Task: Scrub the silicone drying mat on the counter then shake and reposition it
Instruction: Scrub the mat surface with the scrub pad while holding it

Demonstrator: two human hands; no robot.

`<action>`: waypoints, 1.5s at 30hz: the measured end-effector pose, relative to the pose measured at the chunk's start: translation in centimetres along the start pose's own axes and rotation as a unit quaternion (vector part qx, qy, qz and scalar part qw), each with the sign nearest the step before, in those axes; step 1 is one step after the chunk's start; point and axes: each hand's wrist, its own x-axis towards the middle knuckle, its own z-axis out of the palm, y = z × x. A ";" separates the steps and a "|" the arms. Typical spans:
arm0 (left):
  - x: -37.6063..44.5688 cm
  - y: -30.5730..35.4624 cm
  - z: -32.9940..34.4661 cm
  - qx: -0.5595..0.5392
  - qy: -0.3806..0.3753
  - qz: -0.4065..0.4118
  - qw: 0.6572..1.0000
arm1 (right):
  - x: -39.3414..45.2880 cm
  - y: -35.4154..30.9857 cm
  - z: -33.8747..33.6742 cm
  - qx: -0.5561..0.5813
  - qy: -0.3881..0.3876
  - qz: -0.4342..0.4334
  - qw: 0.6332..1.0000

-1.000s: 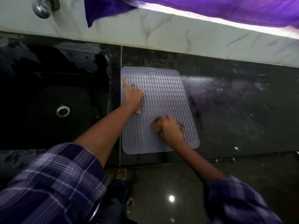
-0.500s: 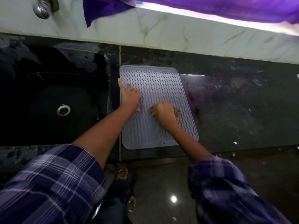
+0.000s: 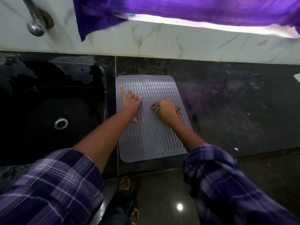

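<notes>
A grey silicone drying mat (image 3: 151, 137) with wavy ridges lies flat on the dark counter (image 3: 235, 111), just right of the sink. My left hand (image 3: 130, 103) presses flat on the mat's left half, fingers spread, forefinger pointing away. My right hand (image 3: 165, 109) is closed around a brownish scrubber (image 3: 178, 110) that shows at both sides of the fist, pressed on the mat's middle right. Most of the scrubber is hidden by my fingers.
A black sink (image 3: 48, 111) with a metal drain (image 3: 61, 123) lies to the left. A chrome tap (image 3: 36, 18) sticks out of the white marble wall (image 3: 178, 44). Purple cloth (image 3: 178, 10) hangs above. A white object's edge (image 3: 297, 78) shows at far right.
My right hand with the scrubber has moved away from me up the mat, from its near right part to its middle. The left hand stays pressed on the mat.
</notes>
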 end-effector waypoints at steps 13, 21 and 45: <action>3.2 -1.2 -3.8 -0.025 0.003 0.024 0.999 | -7.3 2.8 -4.2 0.109 -0.208 -0.055 0.971; 10.9 -3.2 -4.8 -0.073 0.002 -0.007 0.997 | 14.1 0.4 -6.6 0.121 0.019 -0.031 0.992; 12.4 -2.7 -5.2 -0.053 -0.042 -0.029 0.997 | 12.5 -1.1 -1.5 -0.078 0.035 -0.079 0.993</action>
